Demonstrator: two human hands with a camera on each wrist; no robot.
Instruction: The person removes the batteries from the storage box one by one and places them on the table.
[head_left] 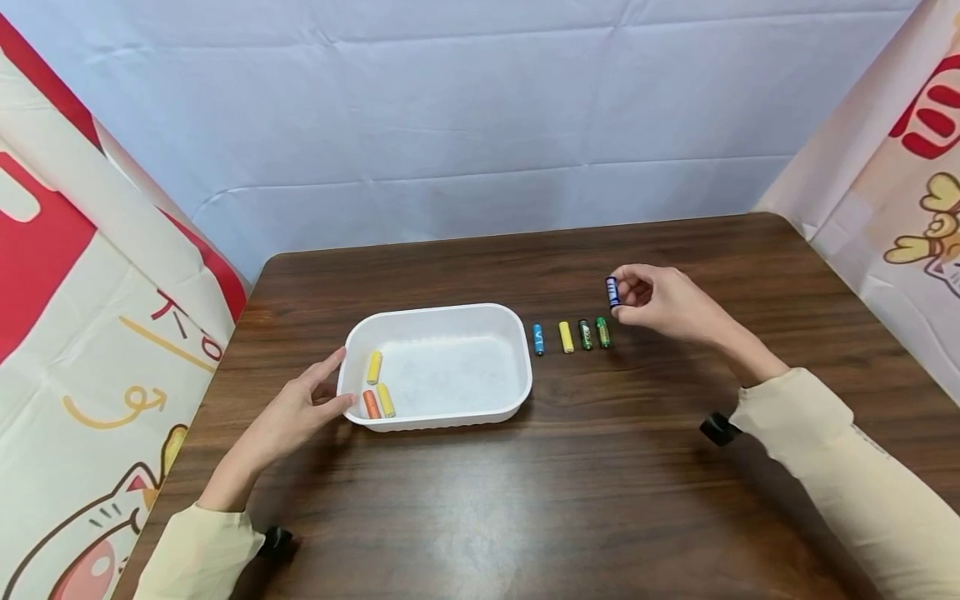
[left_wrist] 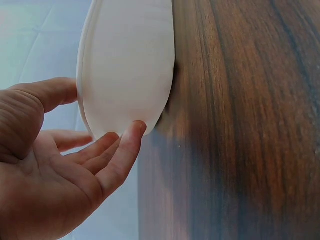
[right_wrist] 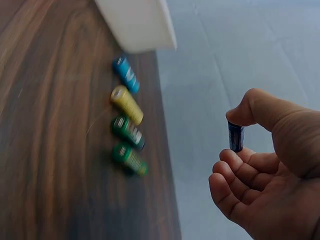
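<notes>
Right hand point(right_wrist: 277, 195) pinches a dark-blue battery point(right_wrist: 236, 137); left hand point(head_left: 288, 415) holds tray point(head_left: 465, 375)

A dark brown, wood-grained worktop point(head_left: 525, 492) with rounded far corners stands before a pale bluish sheet point(head_left: 480, 108) — creased by long fold lines. A left cloth point(head_left: 90, 308) and a right cloth point(head_left: 862, 179) flank it — whitish, printed with red shapes and cartoon figures. Soft glare point(head_left: 461, 508) brightens the near wood.

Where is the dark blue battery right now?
In the head view, the dark blue battery is right of the white tray, pinched in the right hand, near the rightmost green battery on the table.
</notes>
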